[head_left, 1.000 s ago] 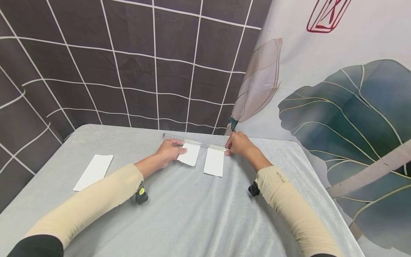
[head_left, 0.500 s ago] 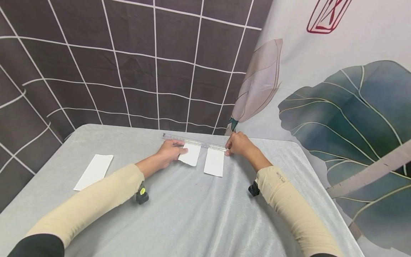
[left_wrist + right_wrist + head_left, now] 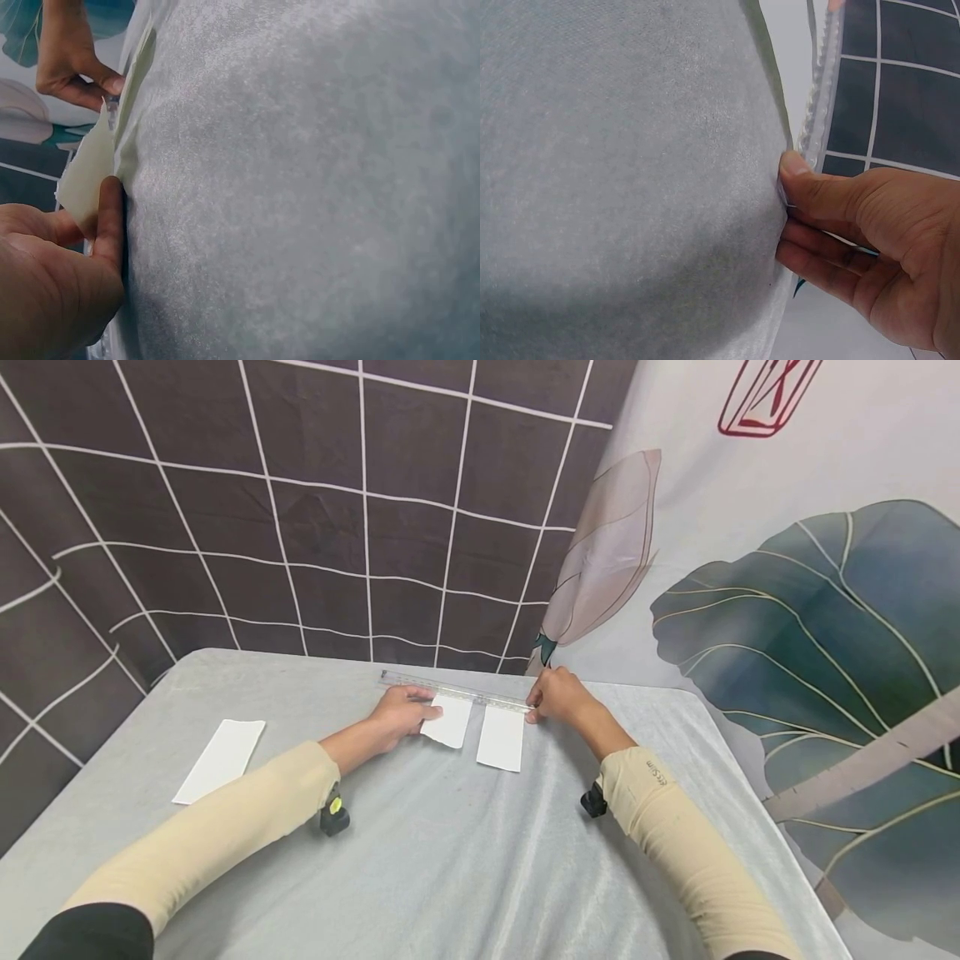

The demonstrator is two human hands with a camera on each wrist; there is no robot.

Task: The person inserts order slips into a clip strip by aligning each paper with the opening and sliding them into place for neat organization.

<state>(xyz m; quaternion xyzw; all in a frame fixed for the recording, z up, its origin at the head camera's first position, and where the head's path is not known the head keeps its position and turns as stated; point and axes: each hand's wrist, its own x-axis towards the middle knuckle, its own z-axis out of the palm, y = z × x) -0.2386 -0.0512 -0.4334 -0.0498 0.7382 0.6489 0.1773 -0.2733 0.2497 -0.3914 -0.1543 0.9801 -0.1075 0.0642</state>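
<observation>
A clear plastic ruler (image 3: 491,701) lies near the table's far edge. My right hand (image 3: 558,696) pinches its right end between thumb and fingers, and the ruler's ridged edge (image 3: 821,94) shows in the right wrist view. My left hand (image 3: 399,717) holds the left side of a white paper piece (image 3: 448,722) between thumb and fingers. That piece's top edge is at the ruler; its bottom edge is uneven. In the left wrist view the held paper piece (image 3: 88,176) stands tilted up off the cloth. A second white paper piece (image 3: 500,739) lies just to its right, top edge at the ruler.
A longer white paper strip (image 3: 220,762) lies at the table's left, beyond my left forearm. Pale grey cloth covers the table (image 3: 450,860). A dark grid-patterned curtain (image 3: 300,527) hangs behind it, and a leaf-printed cloth (image 3: 810,635) hangs on the right.
My left hand and the paper piece in it have slid slightly to the right, narrowing the gap to the second piece. The right hand and the ruler look still.
</observation>
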